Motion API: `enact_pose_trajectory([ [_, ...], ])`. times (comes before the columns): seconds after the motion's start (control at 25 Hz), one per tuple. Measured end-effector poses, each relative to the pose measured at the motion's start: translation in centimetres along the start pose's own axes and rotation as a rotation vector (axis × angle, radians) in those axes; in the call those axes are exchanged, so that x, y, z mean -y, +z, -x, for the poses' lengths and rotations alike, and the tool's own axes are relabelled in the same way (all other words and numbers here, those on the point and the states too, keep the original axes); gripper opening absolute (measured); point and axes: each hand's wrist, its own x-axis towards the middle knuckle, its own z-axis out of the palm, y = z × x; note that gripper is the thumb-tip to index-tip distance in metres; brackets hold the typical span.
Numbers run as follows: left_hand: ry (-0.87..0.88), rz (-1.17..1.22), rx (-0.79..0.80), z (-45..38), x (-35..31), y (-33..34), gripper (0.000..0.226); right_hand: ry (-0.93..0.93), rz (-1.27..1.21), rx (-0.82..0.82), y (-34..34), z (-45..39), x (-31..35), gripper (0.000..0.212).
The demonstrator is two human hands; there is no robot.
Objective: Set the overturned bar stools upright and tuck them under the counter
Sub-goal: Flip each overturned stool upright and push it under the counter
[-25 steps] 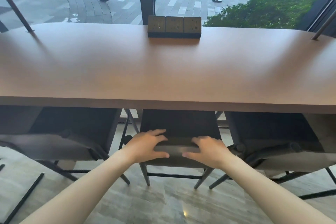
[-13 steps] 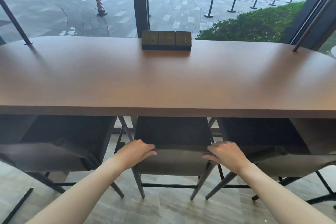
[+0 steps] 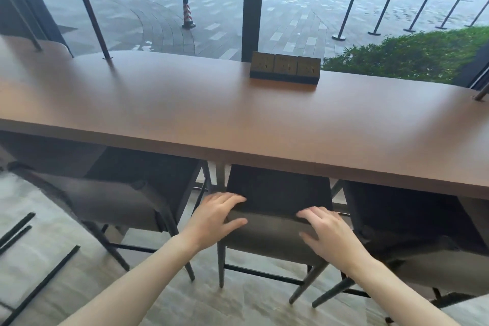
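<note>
Three dark bar stools stand upright with their seats under the brown counter [image 3: 185,114]. The middle stool [image 3: 275,238] is right in front of me. My left hand [image 3: 214,219] holds the left end of its low backrest, fingers over the top edge and thumb on the front. At the right end, my right hand [image 3: 330,235] holds the backrest the same way. The left stool [image 3: 124,201] and the right stool [image 3: 423,241] flank it closely, their seats partly hidden by the counter.
A block of three power sockets [image 3: 284,68] sits at the counter's far edge against the window post. Thin black bars [image 3: 39,283] lie low over the floor at the far left. Slanted metal rods [image 3: 87,8] rise from the counter's ends.
My view has swung left and up, so the stools sit further right in the frame. Both hands have stayed on the middle stool's backrest, with their fingers now further over its top edge.
</note>
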Motion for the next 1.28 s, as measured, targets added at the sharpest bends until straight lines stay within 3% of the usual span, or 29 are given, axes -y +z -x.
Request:
enact_pose_trajectory([
  [0.4, -0.272, 0.399, -0.361, 13.3, 4.3, -8.4, 0.037, -0.028, -0.438, -0.043, -0.3, -6.0, 22.3, 0.043],
  [0.64, -0.453, 0.498, -0.503, 28.4, 8.5, -16.0, 0.037, -0.147, -0.675, 0.017, 1.0, -5.7, 39.5, 0.042],
  [0.8, -0.623, 0.590, -0.678, 40.0, 11.2, -20.6, 0.039, -0.251, -0.791, 0.012, 2.0, -4.6, 52.0, 0.039],
  [0.96, -0.751, 0.618, -0.831, 51.3, 12.7, -23.7, 0.037, -0.415, -0.887, 0.163, 3.6, -1.6, 64.5, 0.038],
  [1.28, -0.928, 0.618, -1.145, 65.8, 14.2, -26.0, 0.036, -0.642, -0.977, 0.434, 4.7, 3.1, 80.1, 0.039],
])
